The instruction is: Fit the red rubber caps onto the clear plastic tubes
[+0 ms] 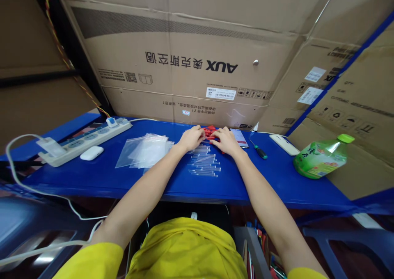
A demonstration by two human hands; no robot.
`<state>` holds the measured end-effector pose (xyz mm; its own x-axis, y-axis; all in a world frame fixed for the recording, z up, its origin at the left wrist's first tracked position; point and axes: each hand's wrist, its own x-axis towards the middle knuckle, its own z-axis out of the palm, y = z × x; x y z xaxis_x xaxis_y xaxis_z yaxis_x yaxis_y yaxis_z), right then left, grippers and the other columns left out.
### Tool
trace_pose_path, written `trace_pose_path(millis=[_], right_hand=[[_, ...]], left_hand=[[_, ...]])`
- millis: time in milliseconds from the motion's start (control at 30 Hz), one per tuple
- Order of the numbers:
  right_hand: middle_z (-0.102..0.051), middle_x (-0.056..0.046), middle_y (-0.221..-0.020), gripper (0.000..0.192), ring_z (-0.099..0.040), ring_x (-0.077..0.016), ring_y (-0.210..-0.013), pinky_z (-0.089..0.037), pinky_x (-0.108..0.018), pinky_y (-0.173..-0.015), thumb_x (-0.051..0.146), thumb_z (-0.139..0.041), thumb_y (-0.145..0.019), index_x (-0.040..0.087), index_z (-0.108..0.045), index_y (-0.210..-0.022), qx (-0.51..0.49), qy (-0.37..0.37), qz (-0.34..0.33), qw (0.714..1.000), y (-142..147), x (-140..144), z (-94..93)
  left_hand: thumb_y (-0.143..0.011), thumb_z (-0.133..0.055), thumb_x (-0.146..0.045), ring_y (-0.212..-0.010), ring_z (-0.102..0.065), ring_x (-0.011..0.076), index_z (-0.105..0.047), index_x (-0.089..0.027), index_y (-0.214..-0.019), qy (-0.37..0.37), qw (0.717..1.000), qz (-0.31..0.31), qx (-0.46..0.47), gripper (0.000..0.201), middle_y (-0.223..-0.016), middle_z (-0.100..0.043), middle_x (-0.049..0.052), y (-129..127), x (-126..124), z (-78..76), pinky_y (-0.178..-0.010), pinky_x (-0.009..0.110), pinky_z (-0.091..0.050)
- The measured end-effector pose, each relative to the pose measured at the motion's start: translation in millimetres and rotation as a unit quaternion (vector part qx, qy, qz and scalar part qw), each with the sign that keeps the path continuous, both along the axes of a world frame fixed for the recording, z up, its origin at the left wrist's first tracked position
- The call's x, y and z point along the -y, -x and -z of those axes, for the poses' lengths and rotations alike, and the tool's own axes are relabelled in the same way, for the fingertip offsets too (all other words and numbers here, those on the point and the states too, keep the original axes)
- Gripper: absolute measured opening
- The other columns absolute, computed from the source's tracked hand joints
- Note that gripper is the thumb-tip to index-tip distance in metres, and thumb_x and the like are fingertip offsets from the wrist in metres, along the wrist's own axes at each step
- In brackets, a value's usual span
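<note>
Both hands are at a loose pile of small red pieces (210, 130) at the back of the blue table. My left hand (191, 138) is at the pile's left side, its fingers curled inward; what they hold, if anything, is too small to make out. From the right, my right hand (227, 141) reaches in with thumb and fingers apart, fingertips touching or close to the red pieces. Several slim clear plastic rods (204, 166) lie crosswise just in front, between my forearms. Left of them is a stack of clear plastic bags (147, 151).
A phone (239, 138), a screwdriver (260, 152), a white rectangular device (283, 144) and a green bottle (321, 158) are to the right. At left are a power strip (89, 141) with cables and a white case (91, 153). Cardboard (191, 33) walls the back.
</note>
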<state>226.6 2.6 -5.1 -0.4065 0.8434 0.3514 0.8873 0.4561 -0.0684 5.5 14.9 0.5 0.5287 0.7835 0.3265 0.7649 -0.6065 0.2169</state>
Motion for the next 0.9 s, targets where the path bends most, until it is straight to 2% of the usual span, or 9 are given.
trace_pose_path(millis=[100,300,433,600,900], right_hand=[[-0.073,-0.010,-0.115,0.029,-0.055,-0.0285,-0.108,-0.037,-0.037,-0.089,0.042,-0.054,-0.106,0.023,-0.073,-0.115,-0.003,-0.016,-0.006,1.000,2.5,1.3,-2.1],[-0.076,-0.011,-0.112,0.028,-0.061,-0.0269,-0.103,-0.035,-0.035,-0.084,0.038,-0.047,-0.107,0.021,-0.068,-0.116,0.004,-0.040,-0.003,0.999,13.0,9.9,-9.4],[-0.075,-0.013,-0.107,0.026,-0.063,-0.0271,-0.099,-0.036,-0.035,-0.083,0.033,-0.046,-0.106,0.018,-0.066,-0.109,0.030,-0.057,0.024,0.998,22.8,15.8,-11.2],[-0.073,-0.016,-0.110,0.023,-0.062,-0.0281,-0.102,-0.040,-0.035,-0.083,0.028,-0.044,-0.105,0.016,-0.063,-0.110,0.040,-0.067,0.048,0.996,33.7,17.6,-8.6],[-0.072,-0.018,-0.113,0.022,-0.060,-0.0297,-0.104,-0.043,-0.037,-0.088,0.027,-0.044,-0.105,0.015,-0.060,-0.113,0.032,-0.055,0.076,0.995,43.1,18.1,-7.8]], left_hand=[[-0.104,-0.050,-0.032,-0.111,-0.064,0.0241,-0.065,-0.019,-0.108,-0.014,0.999,0.029,0.037,0.019,-0.121,-0.064,0.012,0.5,-1.2,-0.6,-0.096,0.035,-0.051],[-0.109,-0.040,-0.034,-0.105,-0.070,0.0254,-0.060,-0.021,-0.117,0.030,0.997,0.057,0.050,0.025,-0.117,-0.073,0.011,-3.3,0.3,-0.8,-0.089,0.034,-0.051],[-0.110,-0.034,-0.036,-0.111,-0.071,0.0262,-0.063,-0.024,-0.122,0.014,0.998,0.048,0.030,0.034,-0.125,-0.074,0.009,-4.2,4.0,-5.9,-0.089,0.034,-0.051],[-0.110,-0.033,-0.041,-0.105,-0.072,0.0264,-0.068,-0.025,-0.117,0.015,1.000,0.020,-0.002,0.040,-0.117,-0.077,0.009,-1.4,5.2,-11.7,-0.085,0.034,-0.050],[-0.110,-0.031,-0.041,-0.105,-0.073,0.0262,-0.067,-0.026,-0.122,0.005,1.000,0.031,-0.002,0.041,-0.118,-0.077,0.009,-2.7,-1.5,-6.0,-0.084,0.033,-0.048]])
